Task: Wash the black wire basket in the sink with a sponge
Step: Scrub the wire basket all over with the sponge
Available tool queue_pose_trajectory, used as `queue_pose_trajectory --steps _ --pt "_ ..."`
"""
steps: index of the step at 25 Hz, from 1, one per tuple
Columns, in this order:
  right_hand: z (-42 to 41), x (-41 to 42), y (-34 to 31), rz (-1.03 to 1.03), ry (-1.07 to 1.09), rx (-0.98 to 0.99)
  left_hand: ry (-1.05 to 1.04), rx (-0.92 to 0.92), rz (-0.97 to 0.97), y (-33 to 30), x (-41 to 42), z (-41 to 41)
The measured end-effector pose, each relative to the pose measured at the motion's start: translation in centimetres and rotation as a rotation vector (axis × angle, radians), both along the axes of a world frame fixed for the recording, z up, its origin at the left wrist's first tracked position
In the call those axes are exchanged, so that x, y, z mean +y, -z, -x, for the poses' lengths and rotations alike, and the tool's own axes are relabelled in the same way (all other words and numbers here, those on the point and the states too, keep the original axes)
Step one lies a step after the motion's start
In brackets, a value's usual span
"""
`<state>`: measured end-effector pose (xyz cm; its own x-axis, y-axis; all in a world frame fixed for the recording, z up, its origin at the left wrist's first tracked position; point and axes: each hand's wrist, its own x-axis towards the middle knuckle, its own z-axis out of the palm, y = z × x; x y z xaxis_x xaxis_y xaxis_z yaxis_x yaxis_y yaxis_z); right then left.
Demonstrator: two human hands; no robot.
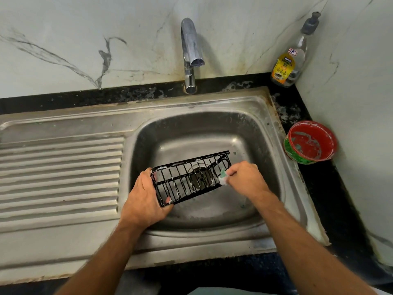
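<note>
The left hand (pixel 144 199) grips the near-left end of the black wire basket (pixel 191 177), held over the sink (pixel 274 158); its long axis runs up-right to the right hand (pixel 244 177), pinching the sponge (pixel 222 177) against the far end.

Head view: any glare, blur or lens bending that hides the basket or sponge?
Head view: sharp overall; wide-angle lens bows the sink rim; soft sheen on the steel, no harsh glare; black wire basket reads clearly; sponge mostly hidden by the right hand.

Bottle (pixel 289 60) yellow label: "DISHWASH GEL"; brand above it unreadable.
</note>
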<state>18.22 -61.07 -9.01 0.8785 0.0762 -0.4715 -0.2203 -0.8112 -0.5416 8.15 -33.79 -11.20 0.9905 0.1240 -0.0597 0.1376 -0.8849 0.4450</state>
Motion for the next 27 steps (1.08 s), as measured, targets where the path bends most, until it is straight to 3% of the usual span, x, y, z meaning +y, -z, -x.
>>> queue_pose_trajectory --steps 6,9,11,15,20,23,25,27 --pt "-0.2 1.2 0.5 -0.005 0.045 -0.034 -0.03 0.017 0.006 -0.6 -0.2 -0.2" --pt "-0.4 0.4 0.0 -0.155 0.256 0.02 -0.055 0.035 0.044 -0.8 -0.3 -0.2" --pt "-1.2 -0.2 0.2 -0.177 0.323 -0.075 -0.065 0.052 0.055 -0.8 -0.2 -0.4" --pt "-2.7 1.3 0.9 -0.049 0.019 -0.186 -0.055 0.034 0.061 -0.6 -0.2 -0.4" --pt "-3.4 0.9 0.2 0.097 -0.01 -0.09 -0.027 0.018 0.057 -0.5 0.1 -0.5" --pt "-3.6 0.0 -0.6 0.179 -0.165 -0.053 -0.002 0.012 0.067 -0.6 0.0 -0.5" --pt "-4.2 0.5 -0.4 0.137 -0.159 -0.145 -0.004 0.004 0.063 -0.6 0.1 -0.5" --pt "-4.2 1.6 -0.2 -0.022 -0.017 -0.187 -0.003 0.009 0.059 -0.6 0.1 -0.3"
